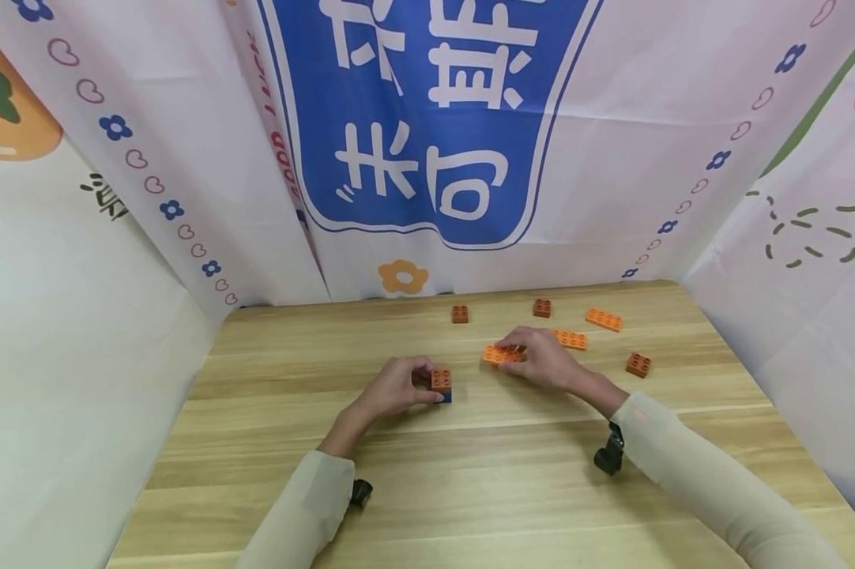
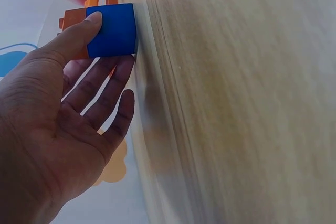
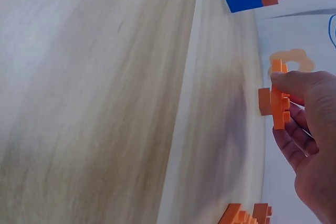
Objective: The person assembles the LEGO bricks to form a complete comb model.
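Pale sleeves point(image 1: 303, 506) are being held over the bench point(image 1: 484, 490). By the left hand point(image 1: 395, 389), a brown block point(image 1: 440, 378) atop a blue block point(image 2: 113, 30) is being pinched between thumb and fingers. By the right hand point(image 1: 547, 359), an orange brick point(image 1: 496, 356) is being gripped, thumb on one long side, raised above the bench and apart from the stacked pair. These pieces are presumably being felt as light, stiff, smooth and hard to break; hold is best being taken on plain side walls, so that slipping is being avoided.
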`<state>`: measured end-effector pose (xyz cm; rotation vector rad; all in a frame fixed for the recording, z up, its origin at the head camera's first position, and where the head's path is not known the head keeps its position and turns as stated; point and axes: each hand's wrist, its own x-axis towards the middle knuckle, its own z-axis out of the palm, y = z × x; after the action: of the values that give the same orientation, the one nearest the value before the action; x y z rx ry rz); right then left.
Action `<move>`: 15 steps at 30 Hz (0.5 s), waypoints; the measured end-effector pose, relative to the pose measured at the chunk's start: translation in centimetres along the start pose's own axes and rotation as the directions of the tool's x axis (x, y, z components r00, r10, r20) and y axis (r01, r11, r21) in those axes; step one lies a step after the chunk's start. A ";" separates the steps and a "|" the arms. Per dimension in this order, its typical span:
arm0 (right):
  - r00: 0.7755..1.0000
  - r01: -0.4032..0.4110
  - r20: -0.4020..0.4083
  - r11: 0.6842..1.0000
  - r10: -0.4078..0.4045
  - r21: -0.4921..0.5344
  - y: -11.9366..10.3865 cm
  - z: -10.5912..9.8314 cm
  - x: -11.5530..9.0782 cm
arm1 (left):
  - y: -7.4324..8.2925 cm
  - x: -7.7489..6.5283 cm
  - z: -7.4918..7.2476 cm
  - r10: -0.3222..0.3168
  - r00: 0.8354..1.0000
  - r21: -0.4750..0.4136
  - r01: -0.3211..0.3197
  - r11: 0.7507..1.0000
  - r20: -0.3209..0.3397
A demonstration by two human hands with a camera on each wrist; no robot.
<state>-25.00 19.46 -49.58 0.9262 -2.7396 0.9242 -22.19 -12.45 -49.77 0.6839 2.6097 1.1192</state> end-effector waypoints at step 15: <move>0.995 0.093 0.030 0.991 -0.096 0.098 -2.6 -0.1 0.5 | -0.1 0.0 0.0 -0.011 1.000 -0.049 0.012 0.999 0.004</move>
<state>-23.93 17.62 -48.02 1.0879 -2.6737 1.0410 -22.24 -12.50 -49.79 0.6593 2.5706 1.1730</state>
